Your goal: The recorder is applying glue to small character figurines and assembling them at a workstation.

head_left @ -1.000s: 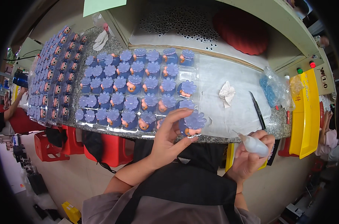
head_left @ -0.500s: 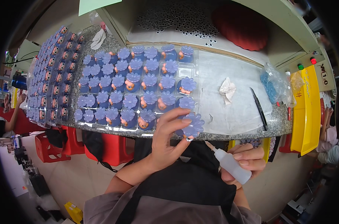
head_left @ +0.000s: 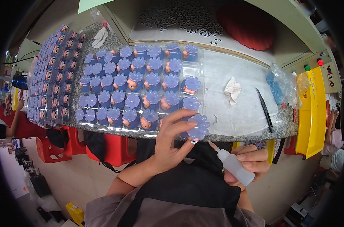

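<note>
The flower-topped figurine point(head_left: 198, 128) looks like smooth plastic, its lilac petals slightly translucent with a soft sheen. The squeeze bottle point(head_left: 237, 167) is milky, semi-clear plastic, smooth and satiny. Thin, glossy clear plastic forms the tray point(head_left: 190, 70). The surface point(head_left: 286, 129) looks like speckled stone, partly under matt white paper point(head_left: 228, 123). The tissue point(head_left: 232, 90) is crumpled and matt; the yellow bin point(head_left: 311, 117), smooth shiny plastic; the apron point(head_left: 172, 189), dull black cloth.

Large dark characters point(head_left: 328, 77), a letter with digits, run down the pale panel point(head_left: 334, 84) at right; small dark handwriting point(head_left: 313, 84) marks the yellow tray point(head_left: 312, 125) beside it, too blurred to make out.
</note>
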`<state>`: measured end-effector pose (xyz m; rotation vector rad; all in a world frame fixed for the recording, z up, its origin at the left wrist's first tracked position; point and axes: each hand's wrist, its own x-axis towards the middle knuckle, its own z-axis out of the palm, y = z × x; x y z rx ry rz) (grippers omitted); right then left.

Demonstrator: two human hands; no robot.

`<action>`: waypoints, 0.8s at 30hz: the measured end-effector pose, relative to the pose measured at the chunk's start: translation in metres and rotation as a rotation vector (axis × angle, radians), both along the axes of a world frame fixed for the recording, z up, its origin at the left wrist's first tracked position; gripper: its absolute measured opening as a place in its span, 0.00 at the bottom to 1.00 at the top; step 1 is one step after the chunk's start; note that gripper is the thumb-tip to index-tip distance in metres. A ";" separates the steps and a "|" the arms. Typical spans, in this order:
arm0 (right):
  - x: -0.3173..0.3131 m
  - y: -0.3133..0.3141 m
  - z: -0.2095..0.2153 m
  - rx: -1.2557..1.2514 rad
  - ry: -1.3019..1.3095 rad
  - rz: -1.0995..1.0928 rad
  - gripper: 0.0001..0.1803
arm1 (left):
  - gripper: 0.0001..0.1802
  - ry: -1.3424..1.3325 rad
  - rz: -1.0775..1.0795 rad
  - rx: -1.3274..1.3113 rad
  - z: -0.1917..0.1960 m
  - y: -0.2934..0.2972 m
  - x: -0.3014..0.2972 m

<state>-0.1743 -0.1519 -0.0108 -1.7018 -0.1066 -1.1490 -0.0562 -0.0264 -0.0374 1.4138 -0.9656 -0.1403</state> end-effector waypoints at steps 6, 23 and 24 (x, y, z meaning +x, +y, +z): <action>-0.002 0.001 0.004 0.036 -0.036 0.079 0.24 | 0.27 -0.015 -0.017 -0.010 -0.001 -0.002 0.001; 0.001 -0.001 -0.001 0.031 0.006 0.062 0.27 | 0.29 0.210 -0.096 -0.067 -0.003 -0.001 -0.002; 0.002 -0.001 0.000 0.069 -0.006 -0.026 0.28 | 0.30 0.372 -0.152 -0.126 -0.002 -0.002 -0.003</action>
